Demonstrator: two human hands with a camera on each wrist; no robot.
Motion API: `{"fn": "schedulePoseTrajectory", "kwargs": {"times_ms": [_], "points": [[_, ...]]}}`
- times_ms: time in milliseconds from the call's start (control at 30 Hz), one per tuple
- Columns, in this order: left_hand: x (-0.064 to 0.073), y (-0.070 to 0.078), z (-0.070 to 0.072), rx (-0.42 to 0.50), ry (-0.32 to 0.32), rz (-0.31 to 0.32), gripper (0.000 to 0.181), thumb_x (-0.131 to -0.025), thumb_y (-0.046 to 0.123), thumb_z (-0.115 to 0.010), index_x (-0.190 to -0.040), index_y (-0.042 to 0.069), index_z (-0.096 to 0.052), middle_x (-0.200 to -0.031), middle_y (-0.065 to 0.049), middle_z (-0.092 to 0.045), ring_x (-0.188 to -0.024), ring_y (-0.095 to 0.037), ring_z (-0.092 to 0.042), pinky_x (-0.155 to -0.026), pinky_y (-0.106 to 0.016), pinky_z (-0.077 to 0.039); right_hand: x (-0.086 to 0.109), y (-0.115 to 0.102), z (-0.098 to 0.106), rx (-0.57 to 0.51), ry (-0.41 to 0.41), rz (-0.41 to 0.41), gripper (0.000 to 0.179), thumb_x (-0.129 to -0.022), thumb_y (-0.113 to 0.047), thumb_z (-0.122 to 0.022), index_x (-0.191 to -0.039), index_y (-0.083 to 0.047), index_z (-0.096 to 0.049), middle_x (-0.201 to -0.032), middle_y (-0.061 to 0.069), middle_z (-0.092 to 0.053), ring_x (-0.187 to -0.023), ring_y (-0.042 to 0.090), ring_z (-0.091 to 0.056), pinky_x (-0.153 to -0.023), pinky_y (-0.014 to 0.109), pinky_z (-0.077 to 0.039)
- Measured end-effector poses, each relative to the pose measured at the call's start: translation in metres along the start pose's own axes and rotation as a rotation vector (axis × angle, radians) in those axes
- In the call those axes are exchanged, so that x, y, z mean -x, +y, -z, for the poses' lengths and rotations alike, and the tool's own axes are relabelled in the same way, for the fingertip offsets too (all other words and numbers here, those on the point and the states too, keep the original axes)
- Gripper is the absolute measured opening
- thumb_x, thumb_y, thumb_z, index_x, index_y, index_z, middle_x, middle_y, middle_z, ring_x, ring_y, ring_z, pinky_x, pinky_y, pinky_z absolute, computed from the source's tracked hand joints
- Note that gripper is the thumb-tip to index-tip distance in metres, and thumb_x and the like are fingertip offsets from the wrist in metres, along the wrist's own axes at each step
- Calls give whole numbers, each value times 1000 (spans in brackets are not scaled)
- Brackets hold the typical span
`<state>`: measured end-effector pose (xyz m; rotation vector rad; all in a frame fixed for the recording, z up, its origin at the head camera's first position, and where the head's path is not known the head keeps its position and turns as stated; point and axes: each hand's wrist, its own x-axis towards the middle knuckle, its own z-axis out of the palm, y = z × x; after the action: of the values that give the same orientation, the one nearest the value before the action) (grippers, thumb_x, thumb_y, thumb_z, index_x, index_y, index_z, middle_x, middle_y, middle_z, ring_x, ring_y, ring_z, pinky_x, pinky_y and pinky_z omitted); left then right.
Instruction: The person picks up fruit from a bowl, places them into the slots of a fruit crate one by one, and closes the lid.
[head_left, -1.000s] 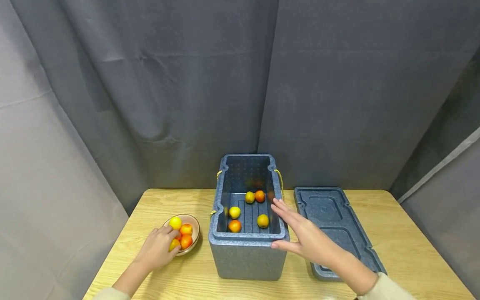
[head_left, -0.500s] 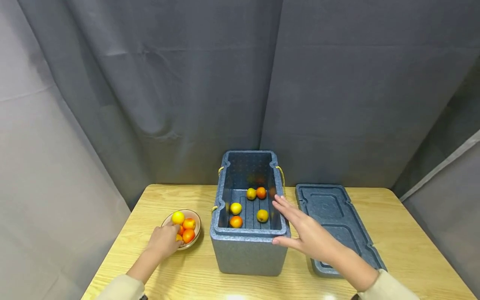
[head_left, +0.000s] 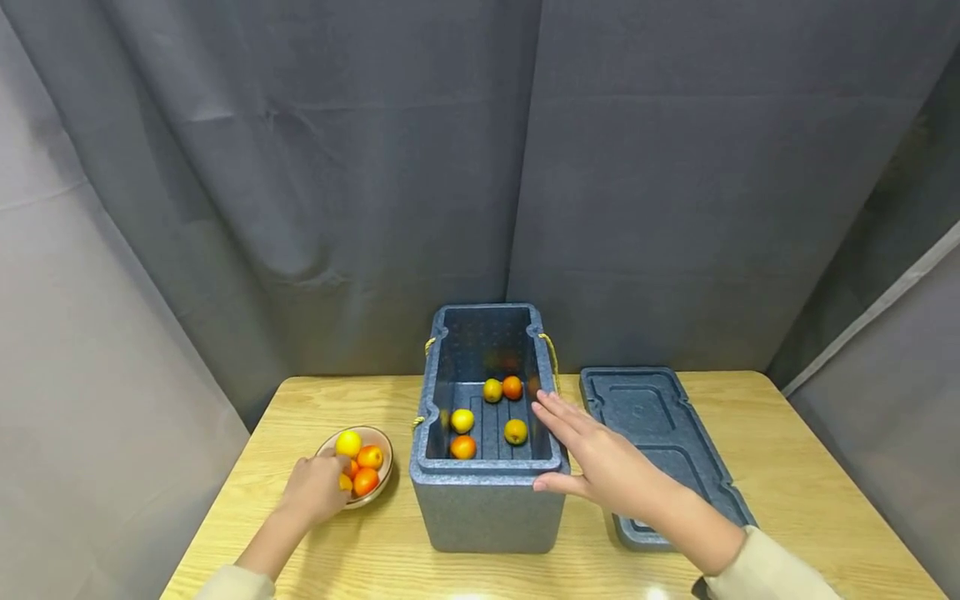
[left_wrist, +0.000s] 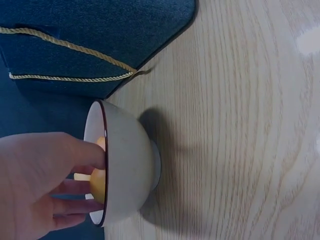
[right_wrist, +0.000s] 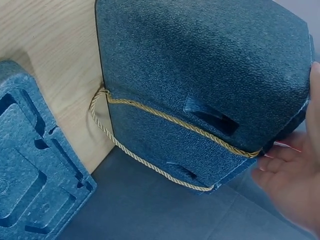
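Observation:
At the left, my left hand (head_left: pixel 315 490) reaches over the near-left rim of a cream bowl (left_wrist: pixel 127 165) holding several small yellow and orange fruits. The left wrist view shows its thumb and fingers down inside the bowl, around a yellow-orange fruit (left_wrist: pixel 98 185) that the rim partly hides. A blue-grey foam box (head_left: pixel 487 517) stands uncovered in the middle, with yellow fruits (head_left: pixel 462 421) and orange fruits (head_left: pixel 512 387) on its floor. My right hand (head_left: pixel 611 462) rests on the box's near right rim, fingers straight and thumb spread to the near edge.
The box's matching lid (head_left: pixel 652 417) lies on the wooden table (head_left: pixel 757 467) at the right. Yellow rope handles (right_wrist: pixel 170 119) hang along the box's sides. Grey curtains (head_left: pixel 390 167) close off the back and sides.
My left hand's fingers have dipped deeper into the bowl and curled around a fruit, the knuckles now higher. The right hand stays on the box rim. The head view has shifted slightly.

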<state>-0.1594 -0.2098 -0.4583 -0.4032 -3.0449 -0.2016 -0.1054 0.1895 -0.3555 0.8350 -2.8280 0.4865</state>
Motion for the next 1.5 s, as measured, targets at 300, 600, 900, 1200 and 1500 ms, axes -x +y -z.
{"fn": "schedulePoseTrajectory", "kwargs": {"times_ms": [300, 600, 900, 1200, 1500], "points": [[7, -3, 6, 54, 50, 0, 27, -68, 20, -82, -88, 9, -68, -88, -4, -63, -77, -21, -62, -81, -46, -47, -2, 0, 0, 26, 0, 7, 88, -82, -64, -58, -149, -12, -36, -158, 5, -31, -145, 29, -32, -110, 47, -38], [8, -2, 19, 44, 148, -120, 25, -65, 14, -80, -88, 10, -68, -84, 0, -63, -71, -16, -58, -72, -37, -46, -2, 0, -1, 9, 11, 17, 87, -82, -62, -59, -149, -11, -36, -158, 5, -32, -145, 28, -33, -110, 47, -38], [-4, 9, 24, -25, 272, -243, 27, -66, 15, -76, -90, 8, -69, -84, -1, -62, -76, -20, -59, -75, -36, -45, 2, 1, -1, -7, 35, 4, 85, -83, -61, -59, -149, -11, -36, -158, 5, -31, -144, 30, -34, -108, 49, -41], [-21, 25, 35, -91, 403, -305, 25, -61, 15, -76, -83, 8, -66, -77, -1, -56, -71, -21, -55, -71, -36, -44, 6, 4, -3, 1, 65, 18, 83, -83, -57, -60, -149, -12, -36, -157, 5, -32, -143, 30, -36, -104, 47, -45], [-31, 40, 52, -116, 480, -306, 21, -66, 15, -68, -85, 7, -66, -80, -4, -59, -74, -26, -58, -74, -39, -45, 4, 3, -5, -17, 60, 26, 84, -83, -57, -61, -149, -12, -35, -158, 5, -32, -143, 29, -35, -104, 46, -44]]}}
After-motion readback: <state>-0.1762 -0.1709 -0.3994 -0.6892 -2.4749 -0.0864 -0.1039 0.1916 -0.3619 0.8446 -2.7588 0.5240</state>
